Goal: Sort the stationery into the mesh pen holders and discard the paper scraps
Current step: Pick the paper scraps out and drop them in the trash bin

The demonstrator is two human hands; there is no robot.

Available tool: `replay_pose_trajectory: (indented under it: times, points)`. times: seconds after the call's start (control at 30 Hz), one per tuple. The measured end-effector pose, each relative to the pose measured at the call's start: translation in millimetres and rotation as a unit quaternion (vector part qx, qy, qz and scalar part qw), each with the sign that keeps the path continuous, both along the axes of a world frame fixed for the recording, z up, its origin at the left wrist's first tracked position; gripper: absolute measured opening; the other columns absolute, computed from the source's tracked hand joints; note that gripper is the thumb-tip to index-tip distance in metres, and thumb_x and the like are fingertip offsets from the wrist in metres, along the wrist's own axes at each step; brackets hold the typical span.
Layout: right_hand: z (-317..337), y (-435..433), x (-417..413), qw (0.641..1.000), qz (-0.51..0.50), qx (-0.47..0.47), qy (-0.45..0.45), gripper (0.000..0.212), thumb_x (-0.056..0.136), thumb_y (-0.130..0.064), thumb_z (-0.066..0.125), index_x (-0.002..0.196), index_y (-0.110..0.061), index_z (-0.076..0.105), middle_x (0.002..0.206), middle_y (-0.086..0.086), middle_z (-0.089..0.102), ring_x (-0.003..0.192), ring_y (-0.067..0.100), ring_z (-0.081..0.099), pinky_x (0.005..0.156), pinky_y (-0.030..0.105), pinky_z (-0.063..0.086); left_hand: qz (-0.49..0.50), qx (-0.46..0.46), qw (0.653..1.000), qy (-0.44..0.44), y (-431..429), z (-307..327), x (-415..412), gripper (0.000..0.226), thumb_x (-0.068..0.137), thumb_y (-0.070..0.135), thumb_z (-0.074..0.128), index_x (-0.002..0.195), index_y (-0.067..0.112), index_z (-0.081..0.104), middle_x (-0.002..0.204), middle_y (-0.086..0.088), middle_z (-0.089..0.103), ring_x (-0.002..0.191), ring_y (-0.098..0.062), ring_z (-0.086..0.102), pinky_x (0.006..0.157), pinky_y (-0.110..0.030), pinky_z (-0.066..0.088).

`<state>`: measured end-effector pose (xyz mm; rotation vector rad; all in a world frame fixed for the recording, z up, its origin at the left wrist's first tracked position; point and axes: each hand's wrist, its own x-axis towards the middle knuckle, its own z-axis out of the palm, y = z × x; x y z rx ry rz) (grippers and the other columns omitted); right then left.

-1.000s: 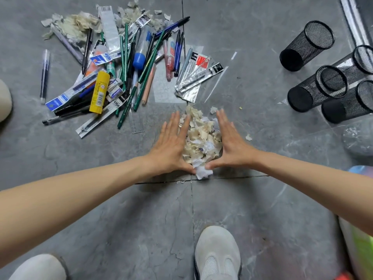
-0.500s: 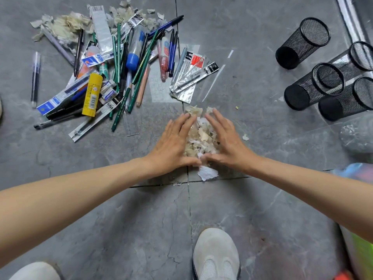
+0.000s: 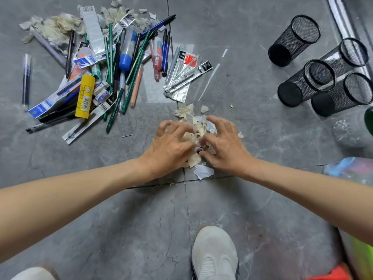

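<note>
Left hand [image 3: 171, 147] and right hand [image 3: 227, 147] curl their fingers [image 3: 166, 126] round the paper scraps [image 3: 196, 128], seemingly gripping; press inward, scoop low.

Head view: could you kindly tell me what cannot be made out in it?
All in the head view.
The paper scraps: the left hand and right hand curl over the pile, hiding most of it.
A small dark item between the thumbs: too small to identify.
A green object: cut off by the right edge.
A colourful blurred shape: also cut by the right edge.
Print on the wrappers: too small to read.
</note>
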<state>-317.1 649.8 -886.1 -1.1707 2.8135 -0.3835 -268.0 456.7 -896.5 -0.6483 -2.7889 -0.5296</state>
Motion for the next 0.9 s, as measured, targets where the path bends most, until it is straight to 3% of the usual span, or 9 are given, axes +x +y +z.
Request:
replay_pose_trajectory:
  times: [0.07,0.13,0.2,0.3,0.43,0.53,0.67,0.8,0.9]
  points:
    - [2.1,-4.6,-1.3,0.999,-0.038,0.029,-0.021,0.027,0.068,-0.029,0.076,0.085,-0.014,0.062,0.135,0.007,0.025,0.123,0.026,0.025,0.102,0.051,0.031,0.026,-0.009,0.999,-0.026,-5.2,0.8,0.5,0.014,0.082,0.031,0.061,0.08,0.021,0.07,0.105,-0.008,0.061,0.102,-0.024,0.047,0.089,-0.039,0.025]
    - [5.0,-6.9,-3.5,0.998,-0.05,0.036,-0.027,0.027,0.066,-0.029,0.079,0.082,-0.014,0.062,0.137,0.015,0.033,0.123,0.025,0.024,0.101,0.054,0.032,0.028,-0.014,0.998,-0.051,-9.3,2.0,1.7,0.016,0.082,0.033,0.059,0.079,0.022,0.069,0.105,-0.007,0.06,0.102,-0.025,0.05,0.089,-0.038,0.024]
    - [7.6,-8.0,-4.3,0.998,-0.051,0.033,-0.032,0.024,0.069,-0.034,0.069,0.08,-0.014,0.062,0.135,0.019,0.041,0.122,0.025,0.026,0.1,0.051,0.03,0.039,-0.002,0.996,-0.081,-11.8,5.4,2.0,0.027,0.082,0.041,0.051,0.076,0.023,0.07,0.106,-0.005,0.059,0.104,-0.022,0.049,0.09,-0.037,0.021]
    - [15.4,-7.9,-1.1,0.996,-0.071,-0.009,-0.045,0.032,0.072,-0.044,0.051,0.084,-0.016,0.059,0.136,0.011,0.037,0.121,0.023,0.028,0.098,0.04,0.023,0.089,0.026,0.99,-0.103,-14.3,11.8,-0.6,0.043,0.086,0.045,0.042,0.066,0.018,0.068,0.107,-0.003,0.058,0.105,-0.022,0.05,0.09,-0.035,0.018]
    - [28.2,-1.5,2.8,0.996,-0.065,-0.06,-0.014,0.027,0.077,-0.04,0.05,0.085,-0.014,0.056,0.132,0.004,0.033,0.118,0.02,0.03,0.096,0.033,0.019,0.096,0.061,0.991,-0.071,-13.7,17.5,-4.0,0.025,0.085,0.036,0.044,0.086,0.016,0.059,0.113,-0.004,0.052,0.106,-0.018,0.041,0.088,-0.035,0.019]
    - [37.3,-0.1,3.9,0.993,-0.077,-0.089,-0.004,0.027,0.084,-0.038,0.047,0.08,-0.013,0.054,0.129,0.012,0.044,0.117,0.021,0.032,0.093,0.028,0.018,0.023,0.052,0.997,-0.043,-7.4,19.0,-6.7,0.032,0.082,0.044,0.048,0.103,0.02,0.056,0.119,0.0,0.042,0.109,-0.018,0.04,0.087,-0.034,0.021]
    - [43.2,-7.8,6.0,0.991,-0.087,-0.104,0.0,0.032,0.092,-0.036,0.04,0.079,-0.011,0.056,0.127,0.015,0.048,0.113,0.021,0.033,0.091,0.026,0.017,0.004,0.067,0.996,-0.054,6.5,26.3,-8.5,0.038,0.081,0.049,0.048,0.098,0.018,0.062,0.115,-0.006,0.053,0.107,-0.018,0.042,0.086,-0.032,0.02]
    - [42.2,-18.9,2.2,0.984,-0.137,-0.113,-0.024,0.04,0.094,-0.042,0.032,0.091,-0.012,0.058,0.131,0.011,0.043,0.116,0.017,0.03,0.093,0.026,0.016,0.069,0.151,0.982,-0.085,5.4,32.1,-13.2,0.032,0.086,0.042,0.047,0.091,0.013,0.061,0.098,0.0,0.052,0.097,-0.014,0.043,0.081,-0.025,0.018]
    - [39.2,-24.1,-5.0,0.978,-0.172,-0.083,-0.086,0.054,0.09,-0.055,0.023,0.118,-0.019,0.052,0.14,0.007,0.032,0.127,0.016,0.024,0.101,0.03,0.016,0.136,0.201,0.958,-0.15,-10.4,31.5,-18.2,0.022,0.094,0.026,0.051,0.106,0.01,0.061,0.093,0.001,0.047,0.091,-0.016,0.045,0.076,-0.022,0.025]
